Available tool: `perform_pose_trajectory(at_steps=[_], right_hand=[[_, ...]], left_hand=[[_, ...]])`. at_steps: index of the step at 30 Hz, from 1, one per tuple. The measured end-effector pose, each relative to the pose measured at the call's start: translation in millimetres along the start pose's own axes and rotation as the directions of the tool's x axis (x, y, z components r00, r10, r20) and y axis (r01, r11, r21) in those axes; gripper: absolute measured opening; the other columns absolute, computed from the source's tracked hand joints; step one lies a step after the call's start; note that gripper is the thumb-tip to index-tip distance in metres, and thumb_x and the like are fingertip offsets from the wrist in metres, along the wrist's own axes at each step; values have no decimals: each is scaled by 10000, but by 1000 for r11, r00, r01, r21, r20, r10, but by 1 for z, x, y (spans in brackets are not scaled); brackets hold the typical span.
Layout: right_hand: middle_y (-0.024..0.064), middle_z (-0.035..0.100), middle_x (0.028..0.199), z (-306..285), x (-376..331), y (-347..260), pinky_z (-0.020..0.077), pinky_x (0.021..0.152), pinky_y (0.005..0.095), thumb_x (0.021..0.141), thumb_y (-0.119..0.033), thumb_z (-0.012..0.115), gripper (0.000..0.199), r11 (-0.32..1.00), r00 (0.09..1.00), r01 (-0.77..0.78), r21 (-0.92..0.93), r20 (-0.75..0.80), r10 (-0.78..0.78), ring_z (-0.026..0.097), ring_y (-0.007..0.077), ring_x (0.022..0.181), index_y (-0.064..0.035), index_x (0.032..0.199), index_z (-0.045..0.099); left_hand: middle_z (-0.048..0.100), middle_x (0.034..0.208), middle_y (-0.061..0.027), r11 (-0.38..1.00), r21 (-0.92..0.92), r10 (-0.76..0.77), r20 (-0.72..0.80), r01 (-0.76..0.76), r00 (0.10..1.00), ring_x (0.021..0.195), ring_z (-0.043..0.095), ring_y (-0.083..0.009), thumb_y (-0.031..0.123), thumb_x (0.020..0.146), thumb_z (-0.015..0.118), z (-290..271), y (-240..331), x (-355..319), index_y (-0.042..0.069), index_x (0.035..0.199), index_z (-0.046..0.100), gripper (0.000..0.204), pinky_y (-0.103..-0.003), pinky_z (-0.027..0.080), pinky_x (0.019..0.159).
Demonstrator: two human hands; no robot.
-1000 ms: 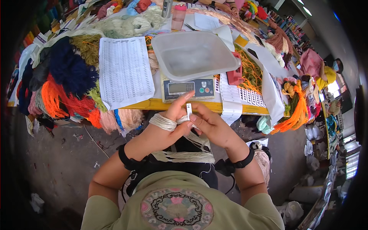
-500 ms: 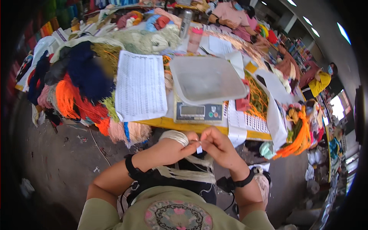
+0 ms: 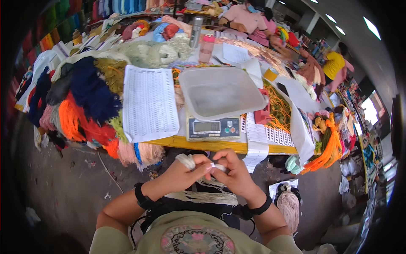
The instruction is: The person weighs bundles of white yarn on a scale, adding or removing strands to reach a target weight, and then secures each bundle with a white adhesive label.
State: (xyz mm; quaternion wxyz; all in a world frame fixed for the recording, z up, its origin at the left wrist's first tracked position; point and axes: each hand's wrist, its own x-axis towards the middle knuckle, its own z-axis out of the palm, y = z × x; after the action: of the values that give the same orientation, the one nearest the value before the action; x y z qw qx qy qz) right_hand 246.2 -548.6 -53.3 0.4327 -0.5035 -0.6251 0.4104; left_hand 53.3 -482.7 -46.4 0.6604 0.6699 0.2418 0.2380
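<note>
Workshop interior, seen from above a seated worker: one long yellow-edged desk crosses the middle, bare grey concrete floor below it.

Foreground: two hands meet just under the desk edge. Left hand is curled closed, with a loop of cream yarn wound round its fingers. Right hand is closed too, its fingertips pinching a small white paper tag against the left hand's fingers. One loose hank of cream yarn hangs below both hands, over the lap. Each wrist carries one black band.

Desk, centre: one grey digital scale with a pale display and three small round buttons, bearing one translucent rectangular plastic tub.

Desk, left: one white printed sheet, rectangular, densely lined in columns, lying beside heaped yarn skeins, navy, orange, olive and pink.

Desk, right: two further white printed sheets overhang the desk edge; one red block-shaped object touches the tub's right side, near strands of orange yarn.

Desk, rear: one grey metal flask and one pink bottle stand upright side by side; one yellow cup stands farther right.

Background: at least two other people work at the far end, one in pink, one in yellow.
</note>
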Motion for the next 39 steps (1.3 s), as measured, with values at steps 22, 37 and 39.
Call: perform_pose_trajectory(at_steps=[22,37,39], right_hand=[[-52,542,730,-170,-138,63,355,550,206,951,-431,576,373,739,687,-674,10,377,621,416,63,590,-65,967,647],[123,624,919,59,8,-21,527,712,317,934,-93,532,218,967,767,-222,125,635,94,639,190,842,-4,1132,549],[113,614,875,60,10,-41,528,659,300,971,-139,498,170,916,743,-379,130,633,218,631,171,771,-4,1064,541]], left_hand=[[698,867,-103,940,50,-288,-408,337,866,623,634,-101,359,960,568,-166,55,-186,6,1025,665,372,-173,439,496],[503,1379,-188,529,775,532,15,-346,847,1297,445,-377,225,959,487,-12,4,-53,49,1302,548,391,-456,363,1054],[489,1385,-204,747,570,498,-140,-342,856,1269,463,-390,281,944,528,-18,-15,-55,36,1308,536,438,-433,373,1039]])
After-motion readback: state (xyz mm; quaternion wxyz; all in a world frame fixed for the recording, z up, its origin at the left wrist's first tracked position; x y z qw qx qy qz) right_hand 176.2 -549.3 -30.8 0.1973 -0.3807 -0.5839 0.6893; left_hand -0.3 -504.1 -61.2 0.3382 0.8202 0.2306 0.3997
